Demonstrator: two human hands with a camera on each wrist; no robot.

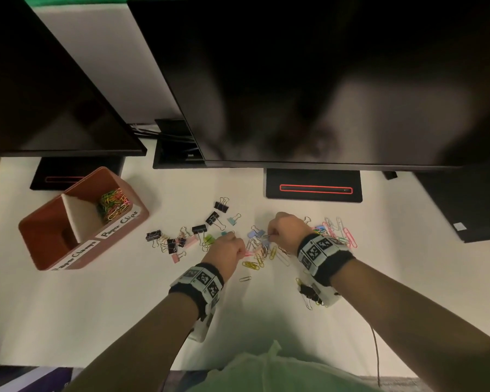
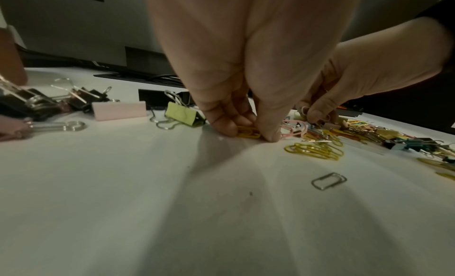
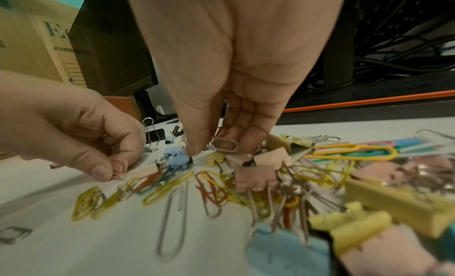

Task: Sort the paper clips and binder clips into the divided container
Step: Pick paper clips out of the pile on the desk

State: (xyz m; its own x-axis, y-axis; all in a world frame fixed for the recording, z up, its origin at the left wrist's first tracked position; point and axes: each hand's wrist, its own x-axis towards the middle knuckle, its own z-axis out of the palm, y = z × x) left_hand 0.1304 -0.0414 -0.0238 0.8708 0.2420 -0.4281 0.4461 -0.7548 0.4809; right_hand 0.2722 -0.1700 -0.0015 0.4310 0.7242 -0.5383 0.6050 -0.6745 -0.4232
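A red-brown divided container (image 1: 54, 236) stands at the left; its far compartment, labelled "Paper Clips", holds a heap of coloured paper clips (image 1: 113, 203), and the near one looks empty. Black and pastel binder clips (image 1: 198, 230) lie scattered in the middle. Mixed paper clips (image 3: 172, 183) and binder clips (image 3: 255, 178) are piled under my hands. My left hand (image 1: 238, 251) pinches small paper clips (image 2: 248, 133) against the table, fingertips down. My right hand (image 3: 214, 149), just to its right, holds a pink paper clip (image 3: 225, 145) in curled fingers over the pile.
Two dark monitors overhang the back of the white table (image 1: 96, 306), their stands (image 1: 313, 183) behind the clips. More long paper clips (image 1: 345, 233) lie right of my right wrist. A lone silver clip (image 1: 245, 278) lies near the front. A black binder clip (image 1: 309, 291) sits under my right forearm.
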